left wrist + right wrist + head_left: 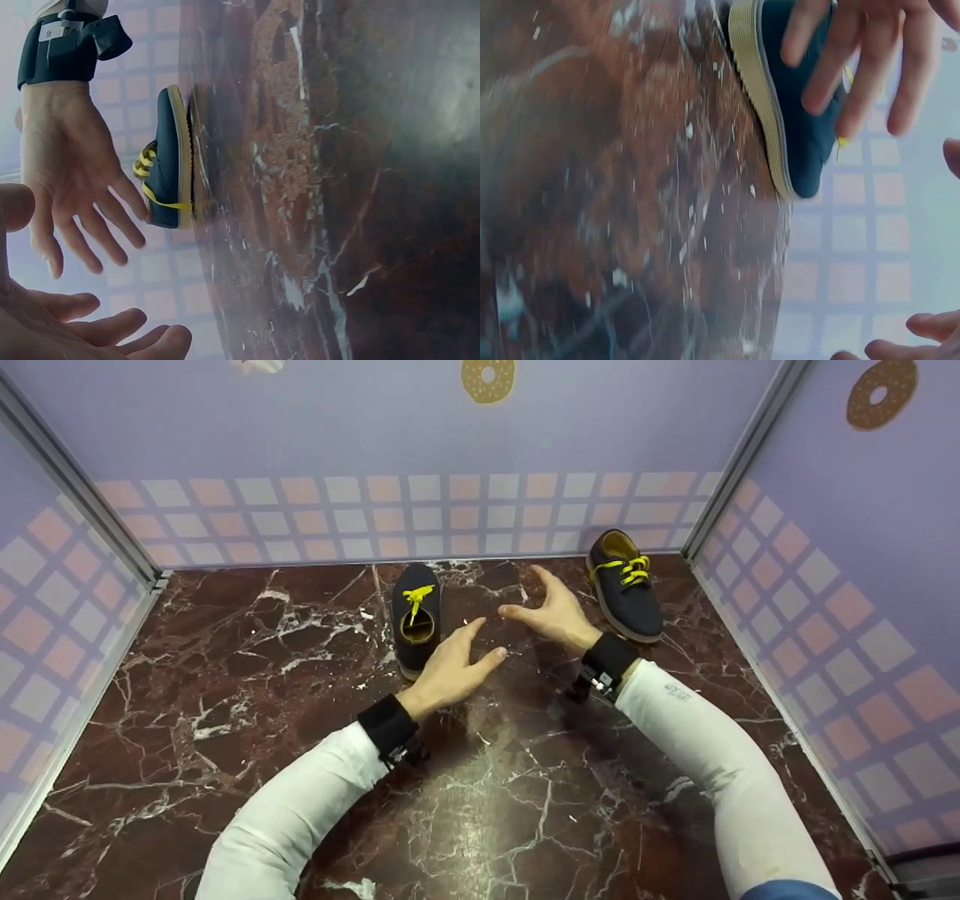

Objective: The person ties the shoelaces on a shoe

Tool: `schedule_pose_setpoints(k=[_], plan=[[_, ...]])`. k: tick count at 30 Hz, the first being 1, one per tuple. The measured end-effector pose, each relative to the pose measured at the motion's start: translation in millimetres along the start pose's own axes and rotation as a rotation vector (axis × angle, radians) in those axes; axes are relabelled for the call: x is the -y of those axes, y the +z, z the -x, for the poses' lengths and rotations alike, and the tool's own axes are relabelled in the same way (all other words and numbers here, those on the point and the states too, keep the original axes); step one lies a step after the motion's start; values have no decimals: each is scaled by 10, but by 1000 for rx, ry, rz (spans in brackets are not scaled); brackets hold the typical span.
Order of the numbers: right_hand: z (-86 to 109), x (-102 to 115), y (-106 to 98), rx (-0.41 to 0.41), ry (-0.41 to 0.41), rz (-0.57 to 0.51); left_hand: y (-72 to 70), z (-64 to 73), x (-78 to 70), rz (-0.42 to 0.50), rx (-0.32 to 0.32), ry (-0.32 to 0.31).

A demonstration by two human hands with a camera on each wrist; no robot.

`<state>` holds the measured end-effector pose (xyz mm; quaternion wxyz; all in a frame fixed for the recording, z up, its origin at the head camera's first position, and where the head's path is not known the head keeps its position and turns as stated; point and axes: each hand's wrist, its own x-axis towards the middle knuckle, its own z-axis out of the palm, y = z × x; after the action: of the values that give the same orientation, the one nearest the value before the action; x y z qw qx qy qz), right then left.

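Two dark shoes with yellow laces rest on the marbled surface. The left shoe (406, 651) points its toe at the back wall, its laces bunched on the tongue. Toward the right corner stands the other shoe (626, 604), toe facing the viewer, its laces threaded through the eyelets. My left hand (452, 669) hovers just right of the left shoe's heel, fingers extended and holding nothing. Between the two shoes is my right hand (555, 611), thumb and fingers spread, also holding nothing. The left wrist view shows my right hand (75, 150) with its palm visible, near the right shoe (169, 169).
A purple back wall (375, 442) with pink and white squares closes off the far side. A similar side wall (862, 547) stands at the right, and another wall (45, 562) at the left. The brown marbled surface (187, 720) has white veins and reflects light.
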<state>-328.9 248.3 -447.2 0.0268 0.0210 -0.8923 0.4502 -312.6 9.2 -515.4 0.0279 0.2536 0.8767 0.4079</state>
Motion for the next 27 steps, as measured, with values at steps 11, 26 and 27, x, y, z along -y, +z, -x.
schedule_pose_setpoints(k=[11,26,27], plan=[[-55,-361,-438,-154,24,322,57,56,-72,4,55,12],[-114,-954,-928,-304,232,373,105,123,-191,-30,157,53],[-118,-988,-946,-301,252,380,143,98,-142,-28,155,59]])
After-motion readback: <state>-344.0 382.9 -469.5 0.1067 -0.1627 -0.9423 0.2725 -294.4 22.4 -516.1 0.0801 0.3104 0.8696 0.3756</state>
